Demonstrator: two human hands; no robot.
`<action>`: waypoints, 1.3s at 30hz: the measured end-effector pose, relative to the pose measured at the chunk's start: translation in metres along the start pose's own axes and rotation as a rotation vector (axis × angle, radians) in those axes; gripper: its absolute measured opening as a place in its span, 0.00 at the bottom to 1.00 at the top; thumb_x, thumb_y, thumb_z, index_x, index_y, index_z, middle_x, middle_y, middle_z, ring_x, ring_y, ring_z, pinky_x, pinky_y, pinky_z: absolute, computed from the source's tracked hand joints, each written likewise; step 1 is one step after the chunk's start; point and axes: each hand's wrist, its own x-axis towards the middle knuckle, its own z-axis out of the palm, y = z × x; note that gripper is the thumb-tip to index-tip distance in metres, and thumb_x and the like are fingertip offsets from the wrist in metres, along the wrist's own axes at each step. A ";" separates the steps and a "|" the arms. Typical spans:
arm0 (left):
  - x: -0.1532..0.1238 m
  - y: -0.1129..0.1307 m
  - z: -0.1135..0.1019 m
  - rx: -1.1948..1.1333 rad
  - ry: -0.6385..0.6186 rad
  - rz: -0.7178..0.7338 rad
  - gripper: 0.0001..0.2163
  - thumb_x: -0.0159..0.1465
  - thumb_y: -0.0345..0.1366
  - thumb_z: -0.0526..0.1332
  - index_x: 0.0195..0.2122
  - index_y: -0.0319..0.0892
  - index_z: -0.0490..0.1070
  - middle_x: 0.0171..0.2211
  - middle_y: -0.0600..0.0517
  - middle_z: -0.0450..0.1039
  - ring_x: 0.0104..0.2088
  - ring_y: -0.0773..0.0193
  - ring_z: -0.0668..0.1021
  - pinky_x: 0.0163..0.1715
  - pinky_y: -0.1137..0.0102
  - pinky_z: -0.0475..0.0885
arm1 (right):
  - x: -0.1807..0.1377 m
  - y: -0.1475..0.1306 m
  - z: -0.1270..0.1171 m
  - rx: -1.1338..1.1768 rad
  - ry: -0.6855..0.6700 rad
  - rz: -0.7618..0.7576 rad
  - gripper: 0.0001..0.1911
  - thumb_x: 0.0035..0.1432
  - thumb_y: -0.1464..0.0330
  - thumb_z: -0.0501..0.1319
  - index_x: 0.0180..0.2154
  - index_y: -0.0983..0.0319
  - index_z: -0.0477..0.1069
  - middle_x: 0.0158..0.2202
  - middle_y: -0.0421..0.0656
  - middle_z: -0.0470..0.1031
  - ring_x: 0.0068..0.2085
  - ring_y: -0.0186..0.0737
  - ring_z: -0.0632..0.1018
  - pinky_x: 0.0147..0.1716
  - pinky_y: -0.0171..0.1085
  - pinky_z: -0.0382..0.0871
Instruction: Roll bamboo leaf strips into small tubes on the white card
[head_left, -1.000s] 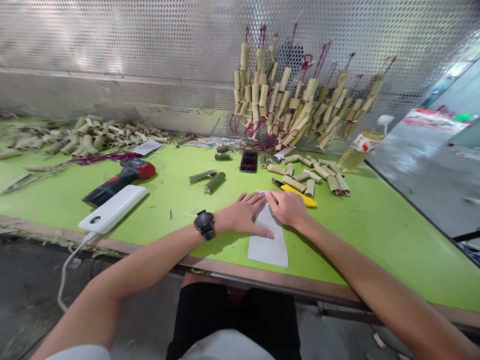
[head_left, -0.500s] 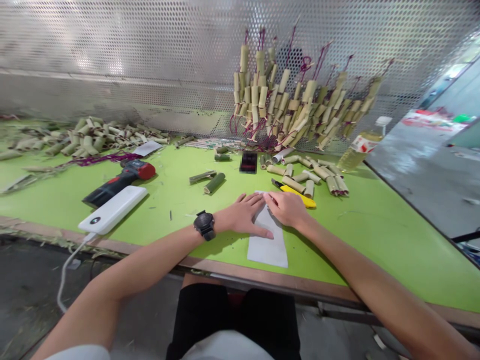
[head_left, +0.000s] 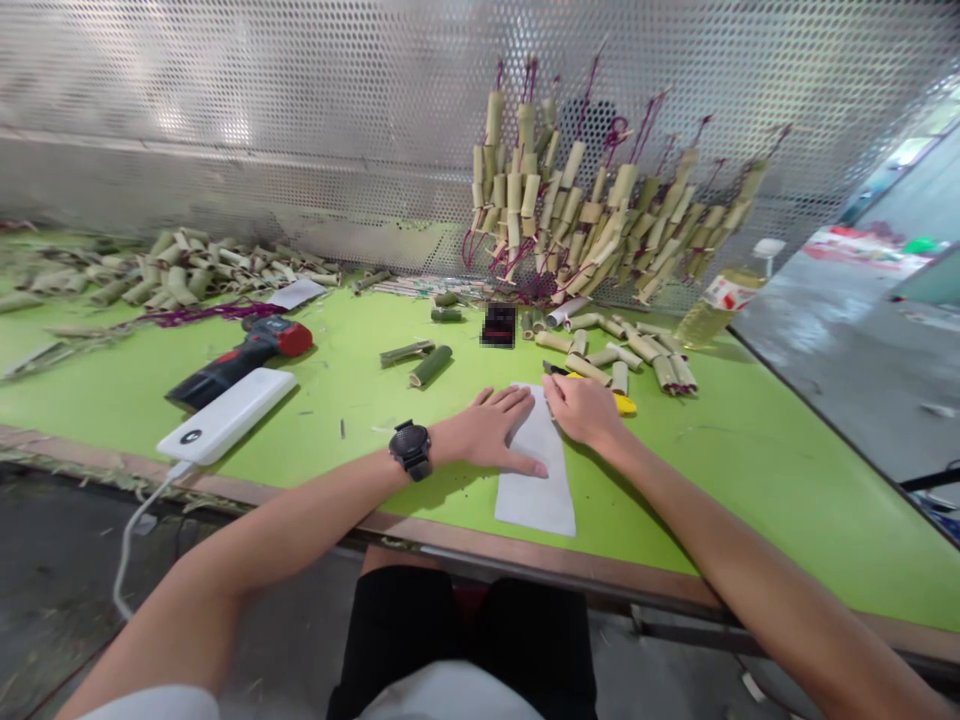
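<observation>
Head view: on the near tabletop (head_left: 750, 450), the white sheet (head_left: 534, 503) is overlaid by the left hand (head_left: 489, 432), fingers splayed; the right hand (head_left: 586, 408) is curled alongside, its grip unclear; bottle label (head_left: 727, 293) unreadable.

Black wristwatch (head_left: 410, 449); black shorts (head_left: 405, 640)

Near centre: white oblong strip (head_left: 534, 502), matt and soft-looking, paper or cloth, cannot tell which. Green flat tabletop (head_left: 757, 470): smooth, faint sheen; brown near edging (head_left: 630, 572), dull, wood-like. Far: grey perforated metal sheet (head_left: 300, 90), shiny in patches. Far right: pale green-tan bamboo tubes (head_left: 514, 195), smooth, matt; clear plastic bottle (head_left: 709, 310), glossy. Left: white rounded-corner plastic power bank (head_left: 236, 412), smooth, low gloss; black-and-red cordless drill (head_left: 259, 350), mostly matt plastic; black round wristwatch (head_left: 410, 445), matt strap. Right of centre: yellow cutter handle (head_left: 625, 404), smooth plastic
</observation>
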 end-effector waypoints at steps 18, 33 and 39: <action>0.000 0.000 0.001 0.027 0.000 -0.012 0.56 0.62 0.77 0.49 0.78 0.38 0.39 0.78 0.41 0.37 0.77 0.40 0.45 0.73 0.50 0.39 | 0.002 0.006 -0.001 -0.025 -0.024 -0.106 0.29 0.76 0.57 0.44 0.34 0.61 0.78 0.34 0.48 0.83 0.35 0.43 0.80 0.31 0.39 0.54; 0.000 0.002 0.000 -0.020 0.037 0.023 0.57 0.60 0.78 0.53 0.78 0.39 0.43 0.77 0.39 0.42 0.76 0.39 0.47 0.73 0.46 0.40 | -0.010 -0.005 -0.003 0.121 -0.053 -0.207 0.26 0.75 0.56 0.46 0.38 0.59 0.80 0.36 0.46 0.84 0.35 0.42 0.78 0.32 0.38 0.55; -0.001 0.002 0.000 -0.026 0.032 0.000 0.57 0.59 0.78 0.53 0.78 0.42 0.43 0.78 0.41 0.40 0.77 0.40 0.45 0.74 0.48 0.39 | -0.012 -0.006 -0.004 0.159 -0.070 -0.264 0.25 0.74 0.56 0.48 0.37 0.59 0.79 0.35 0.46 0.83 0.34 0.42 0.77 0.31 0.39 0.56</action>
